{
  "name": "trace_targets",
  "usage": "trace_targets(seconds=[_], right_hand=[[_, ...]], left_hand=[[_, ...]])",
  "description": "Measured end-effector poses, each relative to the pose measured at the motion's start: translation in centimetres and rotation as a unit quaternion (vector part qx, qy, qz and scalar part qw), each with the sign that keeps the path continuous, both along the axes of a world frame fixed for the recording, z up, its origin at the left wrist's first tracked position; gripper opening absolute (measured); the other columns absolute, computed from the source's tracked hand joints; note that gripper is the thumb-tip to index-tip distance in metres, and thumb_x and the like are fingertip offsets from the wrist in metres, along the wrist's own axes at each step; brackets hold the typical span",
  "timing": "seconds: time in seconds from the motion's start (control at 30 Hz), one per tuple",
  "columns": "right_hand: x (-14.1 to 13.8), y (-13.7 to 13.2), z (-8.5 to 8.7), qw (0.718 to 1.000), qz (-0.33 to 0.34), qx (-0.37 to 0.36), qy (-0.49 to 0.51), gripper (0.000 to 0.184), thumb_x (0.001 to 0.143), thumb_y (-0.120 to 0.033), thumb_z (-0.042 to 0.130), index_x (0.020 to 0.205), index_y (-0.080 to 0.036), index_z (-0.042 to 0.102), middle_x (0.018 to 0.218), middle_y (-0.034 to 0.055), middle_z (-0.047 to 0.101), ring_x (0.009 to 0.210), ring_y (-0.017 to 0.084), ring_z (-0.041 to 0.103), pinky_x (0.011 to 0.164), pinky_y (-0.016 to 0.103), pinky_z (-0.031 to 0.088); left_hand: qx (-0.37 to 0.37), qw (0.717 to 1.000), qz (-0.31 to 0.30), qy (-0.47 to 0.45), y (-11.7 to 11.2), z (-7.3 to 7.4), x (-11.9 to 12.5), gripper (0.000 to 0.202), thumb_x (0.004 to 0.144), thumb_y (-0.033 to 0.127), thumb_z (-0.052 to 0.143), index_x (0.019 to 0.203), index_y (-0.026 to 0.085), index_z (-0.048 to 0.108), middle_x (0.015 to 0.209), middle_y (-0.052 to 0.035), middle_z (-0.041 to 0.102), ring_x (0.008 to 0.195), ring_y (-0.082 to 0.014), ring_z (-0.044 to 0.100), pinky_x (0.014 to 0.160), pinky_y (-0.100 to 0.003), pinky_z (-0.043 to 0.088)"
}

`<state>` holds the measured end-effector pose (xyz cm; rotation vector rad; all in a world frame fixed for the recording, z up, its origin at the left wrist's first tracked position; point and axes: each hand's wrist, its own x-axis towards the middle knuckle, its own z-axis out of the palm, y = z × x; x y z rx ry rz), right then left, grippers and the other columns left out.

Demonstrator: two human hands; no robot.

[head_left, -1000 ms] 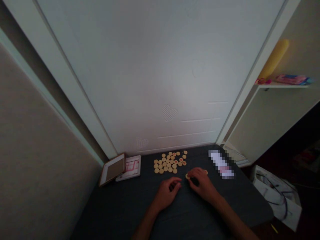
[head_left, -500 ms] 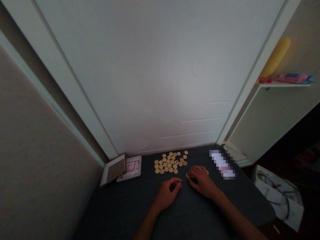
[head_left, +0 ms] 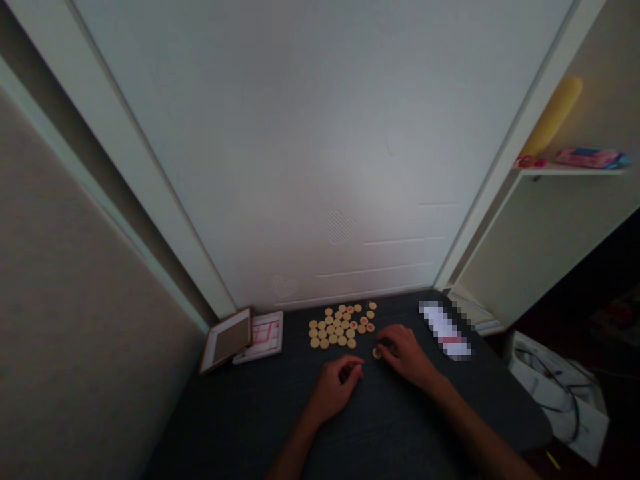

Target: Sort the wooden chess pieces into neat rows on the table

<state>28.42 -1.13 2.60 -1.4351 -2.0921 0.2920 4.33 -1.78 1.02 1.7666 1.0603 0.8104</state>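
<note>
Fingers of right hand bent down onto dark bench, tips touching or just beside lone disc at thumb side; grasp or mere touch, cannot tell. Lone disc flat on bench, near lower right edge of disc cluster, apart from it. Left hand loosely curled, near lone disc, not touching; whether it holds anything, cannot tell. Framed board, printed sheet at bench's left end.
</note>
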Motion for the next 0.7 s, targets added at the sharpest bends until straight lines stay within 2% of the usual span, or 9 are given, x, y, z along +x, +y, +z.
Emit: trace_targets(seconds=[0.2, 0.43, 0.57, 0.7], right_hand=[[0.3, 3.7, -0.1, 0.999, -0.031, -0.015, -0.009, 0.02, 0.09, -0.03, 0.063, 0.108, -0.024, 0.07, 0.11, 0.0066, 0.071, 0.107, 0.025, 0.062, 0.096, 0.038, 0.042], [-1.1, 6.4, -0.7, 0.999, -0.027, -0.03, -0.014, 0.006, 0.084, -0.023, 0.067, 0.089, -0.024, 0.072, 0.09, 0.002, 0.074, 0.092, 0.021, 0.066, 0.088, 0.032, 0.045], [-1.7, 6.3, -0.4, 0.999, -0.034, -0.023, 0.0, 0.005, 0.084, -0.018, 0.065, 0.084, -0.022, 0.068, 0.087, 0.0013, 0.072, 0.087, 0.02, 0.065, 0.086, 0.031, 0.046], [-2.6, 3.6, 0.0, 0.999, -0.035, -0.006, 0.029, 0.01, 0.088, -0.019, 0.061, 0.096, -0.022, 0.065, 0.097, 0.0043, 0.07, 0.093, 0.021, 0.064, 0.088, 0.034, 0.048]], left_hand=[[-0.01, 1.0, 0.016, -0.015, 0.3, -0.4, 0.1, 0.032, 0.095, 0.044, 0.053, 0.103, 0.019, 0.072, 0.084, -0.0047, 0.078, 0.072, -0.0188, 0.07, 0.067, -0.027, 0.052], [-0.012, 0.999, 0.027, -0.021, 0.2, -0.1, 0.1, 0.032, 0.094, 0.045, 0.055, 0.099, 0.019, 0.073, 0.081, -0.0048, 0.077, 0.071, -0.0199, 0.07, 0.067, -0.028, 0.052], [-0.014, 0.999, 0.031, -0.031, 0.2, -0.2, 0.0, 0.032, 0.094, 0.046, 0.055, 0.099, 0.02, 0.073, 0.081, -0.0046, 0.077, 0.072, -0.0196, 0.07, 0.068, -0.028, 0.052], [-0.021, 0.998, 0.039, -0.053, 0.3, -0.2, 0.0, 0.031, 0.095, 0.045, 0.055, 0.101, 0.02, 0.072, 0.082, -0.0043, 0.077, 0.071, -0.0191, 0.069, 0.067, -0.028, 0.053]])
